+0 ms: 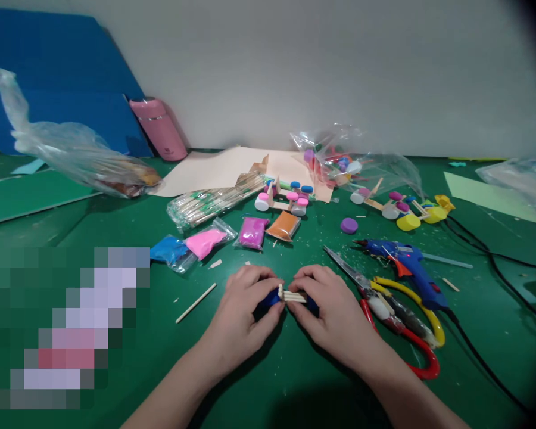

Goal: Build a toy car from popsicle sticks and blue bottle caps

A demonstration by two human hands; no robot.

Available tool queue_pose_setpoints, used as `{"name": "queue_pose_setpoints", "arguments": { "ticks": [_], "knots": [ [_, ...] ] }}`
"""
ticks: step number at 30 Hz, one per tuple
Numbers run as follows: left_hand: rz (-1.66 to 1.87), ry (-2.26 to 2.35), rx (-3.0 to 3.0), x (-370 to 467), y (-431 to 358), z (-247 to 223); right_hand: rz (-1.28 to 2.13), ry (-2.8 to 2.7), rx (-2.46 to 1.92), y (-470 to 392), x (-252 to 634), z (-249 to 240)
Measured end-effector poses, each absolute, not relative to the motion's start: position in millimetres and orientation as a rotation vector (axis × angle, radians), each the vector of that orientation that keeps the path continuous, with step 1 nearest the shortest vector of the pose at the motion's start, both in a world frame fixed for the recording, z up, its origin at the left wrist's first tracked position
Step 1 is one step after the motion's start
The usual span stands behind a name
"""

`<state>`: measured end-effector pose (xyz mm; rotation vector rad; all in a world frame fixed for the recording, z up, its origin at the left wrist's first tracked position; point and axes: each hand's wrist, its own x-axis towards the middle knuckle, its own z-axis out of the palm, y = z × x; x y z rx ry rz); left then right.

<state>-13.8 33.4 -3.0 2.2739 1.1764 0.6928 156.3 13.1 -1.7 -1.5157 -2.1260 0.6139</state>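
Observation:
In the middle of the head view I hold a small assembly of pale wooden sticks [293, 296] between both hands, low over the green table. Dark blue parts [311, 305] show at either side of the sticks, partly covered by my fingers, so their kind is unclear. My left hand [250, 310] is closed around the left end, thumb and fingers pinching near an upright stick end. The right end is gripped by my right hand [324, 307], its fingers curled. A loose wooden stick [195, 302] lies left of my left hand.
Scissors [375, 304] and a blue hot glue gun [406, 262] with a cord lie at right. Behind are clay packets [252, 232], bagged sticks [214, 202], small wheeled stick models [286, 196], a purple cap [349, 225], a pink bottle [159, 128] and plastic bags. Pixelation hides the lower left.

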Motion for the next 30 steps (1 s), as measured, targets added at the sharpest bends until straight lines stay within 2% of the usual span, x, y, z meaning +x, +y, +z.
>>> {"name": "queue_pose_setpoints", "arguments": {
  "ticks": [16,30],
  "knots": [
    [0.925,1.483,2.314,-3.4,24.5,-16.1,0.614,-1.996,-1.556,8.1,137.9,-9.9],
    [0.937,1.558,2.289,1.4,25.1,-15.4,0.603,-1.977,-1.573,5.8,133.1,-11.3]
  ]
}}
